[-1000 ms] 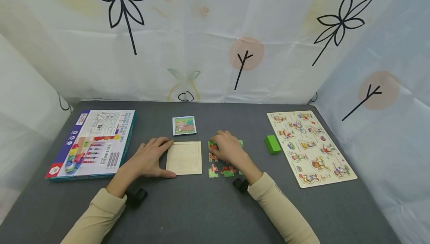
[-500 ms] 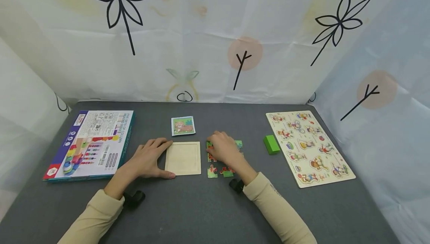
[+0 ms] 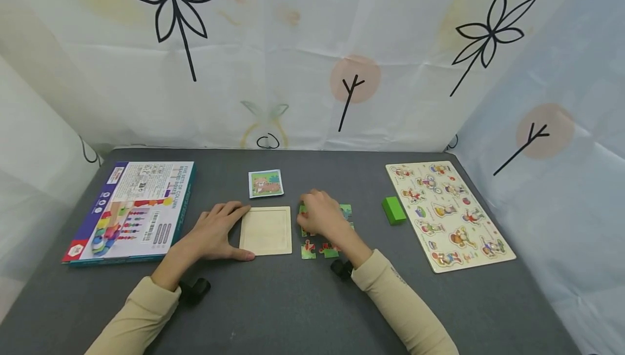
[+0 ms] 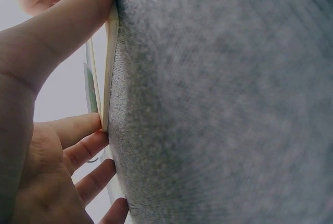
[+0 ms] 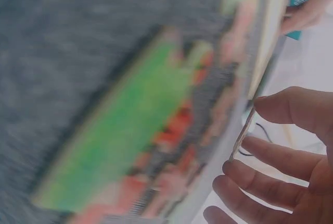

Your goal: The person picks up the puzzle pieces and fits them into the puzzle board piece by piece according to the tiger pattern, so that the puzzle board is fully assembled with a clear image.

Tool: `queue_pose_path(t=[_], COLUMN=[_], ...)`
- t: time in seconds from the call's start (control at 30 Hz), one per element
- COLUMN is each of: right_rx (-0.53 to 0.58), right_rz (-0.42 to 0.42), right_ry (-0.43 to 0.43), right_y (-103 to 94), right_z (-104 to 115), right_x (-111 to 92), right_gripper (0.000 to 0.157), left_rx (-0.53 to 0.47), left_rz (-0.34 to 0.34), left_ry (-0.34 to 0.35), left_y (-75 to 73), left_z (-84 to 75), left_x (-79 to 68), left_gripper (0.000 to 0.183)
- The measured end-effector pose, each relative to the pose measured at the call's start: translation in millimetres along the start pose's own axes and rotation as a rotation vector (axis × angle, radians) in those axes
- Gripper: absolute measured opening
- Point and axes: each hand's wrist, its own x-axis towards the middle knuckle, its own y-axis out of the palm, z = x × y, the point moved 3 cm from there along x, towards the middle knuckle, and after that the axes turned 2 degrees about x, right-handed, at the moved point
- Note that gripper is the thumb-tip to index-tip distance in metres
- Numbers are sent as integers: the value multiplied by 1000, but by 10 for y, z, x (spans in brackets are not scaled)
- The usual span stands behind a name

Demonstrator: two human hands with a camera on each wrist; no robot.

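Observation:
A shallow wooden puzzle tray [image 3: 266, 230] lies flat on the grey table. My left hand [image 3: 215, 233] rests at its left side with straight, spread fingers; thumb and index finger touch the tray's near and far left corners. Just right of the tray, my right hand [image 3: 322, 215] is over several jigsaw pieces [image 3: 308, 251]. In the right wrist view, the thumb and fingertips pinch a thin puzzle piece [image 5: 242, 133], seen edge-on. Below it lie other green and red pieces [image 5: 114, 125], blurred. From the head, the right hand hides the held piece and part of the group.
A small picture card [image 3: 266, 184] lies behind the tray. A colourful flat box [image 3: 134, 208] is at the left. On the right are a green block [image 3: 394, 210] and a wooden picture board [image 3: 449, 216]. Fabric walls [image 3: 293, 73] stand behind and beside the table.
The right hand has shifted slightly left over the puzzle pieces, covering more of the left-hand ones. The left hand stays at the tray. The whole head view has drifted slightly.

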Motion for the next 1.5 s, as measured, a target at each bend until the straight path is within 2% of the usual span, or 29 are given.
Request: queue_pose_path(t=[0.17,0.4,0.77,0.97,1.2,1.5], right_rx=[61,96,92,50,-23,-36], right_rz=[-8,7,117,127,116,135], right_ry=[-18,-83,-118,-101,-81,-38], right_y=[-93,-141,135,248,309,282], right_z=[85,370,751,853,916,852], right_x=[-9,52,230,304,340,290], right_gripper=[27,27,31,32,23,35], left_rx=[-3,-12,-25,-37,-44,-31], left_rz=[-4,-8,-16,-33,-33,-20], left_ry=[-10,-7,-11,12,11,-5], left_y=[-3,-1,-7,-9,-3,7], left_z=[7,18,23,14,6,31], left_x=[-9,-15,-8,4,1,16], left_gripper=[114,113,113,110,109,112])
